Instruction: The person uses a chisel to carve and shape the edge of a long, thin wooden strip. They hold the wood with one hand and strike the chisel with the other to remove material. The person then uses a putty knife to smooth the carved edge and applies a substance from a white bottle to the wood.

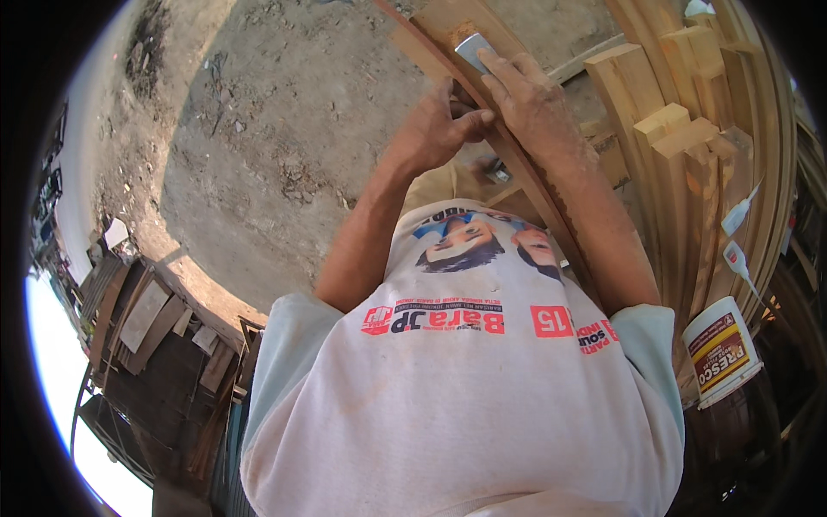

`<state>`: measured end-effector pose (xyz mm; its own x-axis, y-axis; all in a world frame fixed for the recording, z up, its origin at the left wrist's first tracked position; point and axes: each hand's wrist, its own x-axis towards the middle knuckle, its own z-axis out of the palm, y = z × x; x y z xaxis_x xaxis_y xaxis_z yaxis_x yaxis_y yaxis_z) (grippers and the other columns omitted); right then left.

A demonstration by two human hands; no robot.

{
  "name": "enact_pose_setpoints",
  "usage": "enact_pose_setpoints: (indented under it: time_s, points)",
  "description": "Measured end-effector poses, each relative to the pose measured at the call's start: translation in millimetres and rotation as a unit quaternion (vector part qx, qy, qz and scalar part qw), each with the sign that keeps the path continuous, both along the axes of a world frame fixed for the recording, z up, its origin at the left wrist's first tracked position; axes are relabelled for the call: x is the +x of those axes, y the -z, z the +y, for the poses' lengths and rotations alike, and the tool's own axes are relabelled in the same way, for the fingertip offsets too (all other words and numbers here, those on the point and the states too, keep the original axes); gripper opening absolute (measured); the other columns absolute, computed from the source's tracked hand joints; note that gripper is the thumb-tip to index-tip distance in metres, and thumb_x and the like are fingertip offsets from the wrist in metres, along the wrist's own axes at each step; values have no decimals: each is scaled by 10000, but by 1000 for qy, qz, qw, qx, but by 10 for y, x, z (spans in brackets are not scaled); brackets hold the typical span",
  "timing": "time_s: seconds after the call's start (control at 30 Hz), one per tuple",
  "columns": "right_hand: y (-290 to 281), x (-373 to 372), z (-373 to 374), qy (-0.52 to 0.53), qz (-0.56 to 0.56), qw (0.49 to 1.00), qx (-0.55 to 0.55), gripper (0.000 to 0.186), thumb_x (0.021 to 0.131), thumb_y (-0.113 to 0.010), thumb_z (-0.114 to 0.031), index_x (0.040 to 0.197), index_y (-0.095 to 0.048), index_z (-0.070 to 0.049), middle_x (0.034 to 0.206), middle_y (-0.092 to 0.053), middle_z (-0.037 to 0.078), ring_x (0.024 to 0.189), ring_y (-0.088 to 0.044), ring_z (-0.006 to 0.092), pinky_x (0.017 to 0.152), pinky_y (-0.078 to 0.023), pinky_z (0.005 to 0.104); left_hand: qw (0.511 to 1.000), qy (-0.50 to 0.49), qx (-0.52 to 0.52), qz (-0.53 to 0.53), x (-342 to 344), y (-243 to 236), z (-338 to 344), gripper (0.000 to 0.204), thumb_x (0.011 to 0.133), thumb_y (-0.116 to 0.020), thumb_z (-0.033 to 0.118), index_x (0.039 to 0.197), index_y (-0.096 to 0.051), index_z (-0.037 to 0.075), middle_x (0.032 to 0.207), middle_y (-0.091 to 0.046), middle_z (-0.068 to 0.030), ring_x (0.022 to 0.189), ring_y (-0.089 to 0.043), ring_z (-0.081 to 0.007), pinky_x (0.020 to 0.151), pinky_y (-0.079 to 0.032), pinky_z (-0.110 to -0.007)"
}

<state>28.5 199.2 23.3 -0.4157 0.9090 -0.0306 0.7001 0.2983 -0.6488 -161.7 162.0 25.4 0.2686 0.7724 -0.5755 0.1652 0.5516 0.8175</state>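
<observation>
A long, narrow reddish-brown wooden strip (536,177) runs diagonally from the top of the view down past my right forearm. My left hand (433,127) is wrapped round its left edge, thumb lying across the wood. My right hand (532,102), on the other side of the strip, holds a putty knife (470,50); its flat, pale metal blade shows past the fingers and its handle is hidden. The blade is over a lighter board (500,28) with a smear of orange-brown paste beside the blade.
Stacked timber lengths (680,146) stand close on the right. Below them is a white tub (724,349) with a coloured label, near white squeeze bottles (736,257). Bare dirt ground (276,112) stretches ahead and left. Scrap boards (146,319) lie piled at the left.
</observation>
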Motion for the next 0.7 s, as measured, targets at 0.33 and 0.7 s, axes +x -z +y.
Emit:
enact_pose_setpoints:
  time_s: [0.33,0.7]
  points:
    - [31,96,-38,-45,1,999,-9,439,1011,-715,-137,1447,-669,-154,1107,-685,195,951,-702,420,823,-573,501,999,-10,1,-39,-3,204,-51,687,1030,-744,341,1440,-422,-106,1203,-727,-284,1070,-771,-324,900,-636,-410]
    - [-168,582,-568,2,-78,992,-97,559,1038,-671,-123,1576,-535,-187,1230,-639,219,1107,-667,447,896,-559,516,1000,-11,8,-18,4,152,-28,628,1020,-754,237,1436,-434,-109,1209,-728,-287,1057,-770,-323,896,-644,-408]
